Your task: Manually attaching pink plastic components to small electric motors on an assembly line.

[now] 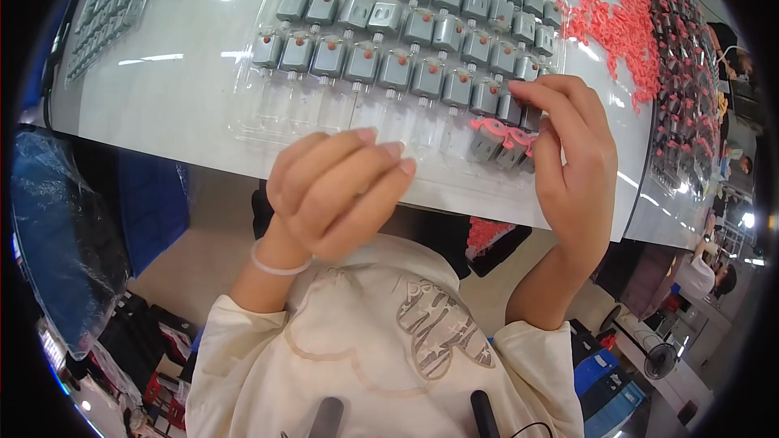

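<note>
A clear plastic tray (268, 118) lies on the white table (162, 89), filled in rows with small grey motors (395, 70) that have red dots on top. My right hand (568, 162) rests at the tray's near right corner, its fingers pinching a strip of pink plastic parts (503, 131) down onto the motors there. My left hand (341, 191) hovers at the tray's near edge, fingers together and curled, with nothing visible in it.
A heap of loose pink plastic parts (621, 24) lies at the far right of the table. Beside it stands another tray of dark motors with pink caps (686, 81). A third tray of grey parts (109, 8) sits far left. A blue bag (65, 227) hangs below the table.
</note>
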A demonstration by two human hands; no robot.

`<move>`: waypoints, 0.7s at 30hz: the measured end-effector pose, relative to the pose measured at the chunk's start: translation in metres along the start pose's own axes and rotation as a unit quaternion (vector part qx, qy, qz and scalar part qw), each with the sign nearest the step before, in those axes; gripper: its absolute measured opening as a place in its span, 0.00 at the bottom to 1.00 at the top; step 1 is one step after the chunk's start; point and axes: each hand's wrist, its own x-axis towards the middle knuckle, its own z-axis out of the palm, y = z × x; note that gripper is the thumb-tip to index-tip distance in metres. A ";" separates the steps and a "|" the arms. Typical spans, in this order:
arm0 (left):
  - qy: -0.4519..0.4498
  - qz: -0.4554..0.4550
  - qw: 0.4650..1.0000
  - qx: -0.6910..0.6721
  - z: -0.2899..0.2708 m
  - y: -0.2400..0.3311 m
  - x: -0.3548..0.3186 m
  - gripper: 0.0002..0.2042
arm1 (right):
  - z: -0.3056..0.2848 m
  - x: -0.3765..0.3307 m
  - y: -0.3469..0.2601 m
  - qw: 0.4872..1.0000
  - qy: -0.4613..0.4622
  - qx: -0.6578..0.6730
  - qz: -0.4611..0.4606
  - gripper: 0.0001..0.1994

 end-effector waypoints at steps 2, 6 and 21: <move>0.011 0.009 1.000 0.006 0.004 0.001 -0.004 0.09 | 0.000 0.002 -0.001 1.000 0.002 0.004 -0.001 0.15; 0.017 0.005 1.000 0.007 0.003 0.000 -0.005 0.09 | -0.002 0.003 0.001 0.998 -0.001 0.054 0.026 0.09; -0.008 0.005 0.999 0.033 0.003 0.001 -0.005 0.08 | -0.008 0.010 0.007 0.994 -0.051 0.096 0.029 0.11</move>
